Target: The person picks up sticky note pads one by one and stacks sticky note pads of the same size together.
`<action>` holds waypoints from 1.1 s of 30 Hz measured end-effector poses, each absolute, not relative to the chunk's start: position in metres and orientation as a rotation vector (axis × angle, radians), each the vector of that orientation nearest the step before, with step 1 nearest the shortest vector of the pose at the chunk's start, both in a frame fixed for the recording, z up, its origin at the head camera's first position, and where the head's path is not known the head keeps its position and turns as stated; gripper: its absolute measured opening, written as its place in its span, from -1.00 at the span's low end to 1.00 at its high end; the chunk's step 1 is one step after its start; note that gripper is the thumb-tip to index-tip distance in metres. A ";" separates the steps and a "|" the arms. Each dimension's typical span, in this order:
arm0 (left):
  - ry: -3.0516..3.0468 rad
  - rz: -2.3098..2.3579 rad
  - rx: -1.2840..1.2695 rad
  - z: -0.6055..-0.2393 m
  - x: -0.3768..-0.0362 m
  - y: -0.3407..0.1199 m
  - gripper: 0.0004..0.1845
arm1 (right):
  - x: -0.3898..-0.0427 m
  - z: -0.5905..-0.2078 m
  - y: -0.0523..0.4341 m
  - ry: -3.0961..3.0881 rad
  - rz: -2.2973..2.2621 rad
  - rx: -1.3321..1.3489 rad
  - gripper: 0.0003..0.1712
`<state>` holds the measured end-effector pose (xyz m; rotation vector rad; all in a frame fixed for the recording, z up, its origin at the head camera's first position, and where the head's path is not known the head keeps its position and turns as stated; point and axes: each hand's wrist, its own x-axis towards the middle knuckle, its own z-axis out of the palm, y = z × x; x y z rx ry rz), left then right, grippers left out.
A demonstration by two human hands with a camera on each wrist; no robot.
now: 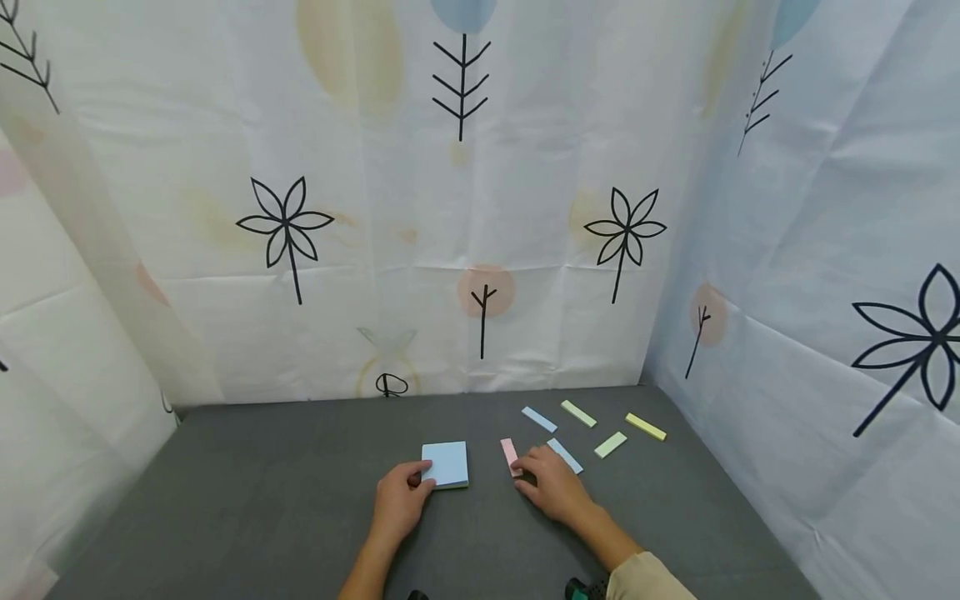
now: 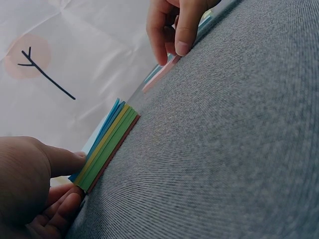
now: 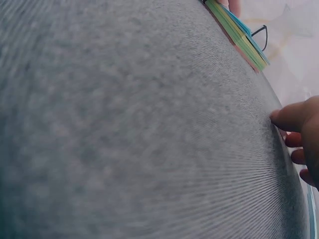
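Nearest the head camera: two forearms entering from the bottom edge, the right one in a beige sleeve [image 1: 645, 582], both over a grey felt table [image 1: 225, 500]

Left hand [image 1: 397, 500]: resting on the table, thumb and curled fingertips pinching the near left corner of a square pad of sticky notes [image 1: 446, 464]. The pad lies flat, pale blue sheet uppermost; the left wrist view shows its edge layered blue, yellow, green and pink [image 2: 107, 144]. Its sides run roughly square to the table's edges, with no long axis to speak of.

Right hand [image 1: 551, 487]: palm down, fingers bent and close together, fingertips on the near end of a pink strip [image 1: 510, 455]. The strip lies flat just right of the pad, apart from it, its long axis running away from the person toward the back curtain, leaning slightly left at the far end. In the left wrist view the fingers [image 2: 184, 30] press down at that strip's end [image 2: 159, 77].

Other strips, all flat, scattered to the right and behind:
- blue strip [image 1: 565, 455], just beside the right hand, diagonal
- blue strip, farther back [image 1: 539, 419], diagonal
- green strip [image 1: 578, 413], diagonal
- green strip [image 1: 611, 444], opposite slant
- yellow strip [image 1: 646, 427], farthest right

Surround: white curtain [image 1: 480, 208] printed with black flowers and twigs on three sides
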<state>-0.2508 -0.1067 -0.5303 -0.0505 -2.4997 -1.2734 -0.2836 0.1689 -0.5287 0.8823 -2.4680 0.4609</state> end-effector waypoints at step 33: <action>-2.500 -1.289 -0.060 -0.532 -0.252 -0.109 -0.71 | -0.309 -0.527 0.179 -2.335 0.586 1.166 -0.86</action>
